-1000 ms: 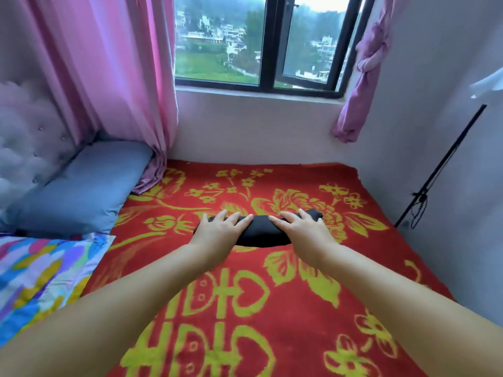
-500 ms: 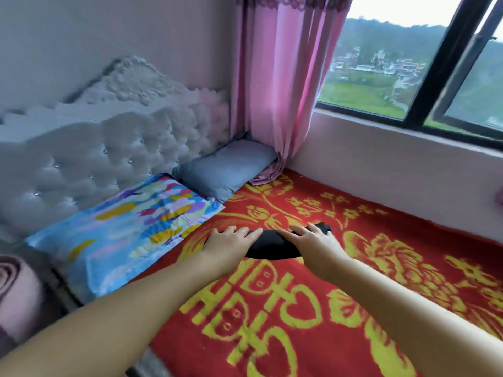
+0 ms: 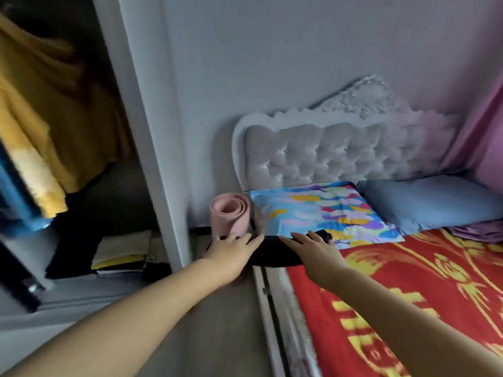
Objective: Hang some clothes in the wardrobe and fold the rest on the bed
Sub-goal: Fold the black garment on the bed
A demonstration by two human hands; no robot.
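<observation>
Both hands carry the folded black garment [image 3: 275, 254]: left hand [image 3: 231, 247] and right hand [image 3: 313, 246] flat on top at either end, fingers straight (undersides hidden). Garment spans between them, above the bed [image 3: 408, 295] edge. Soft, light, saggy; support ends.

We record two bare forearms in the head view, each entering from a lower corner and tapering to the wrist. We find no sleeve, cuff or glove on either arm up to the frame edge. The left hand [image 3: 231, 251] carries no ring, watch or band that we can see; the same holds for the right hand [image 3: 313, 250]. Fingers [image 3: 295, 236] appear slender, with short nails; polish cannot be judged through the blur. We observe no marks, tattoos or dressings on the visible surfaces.
</observation>
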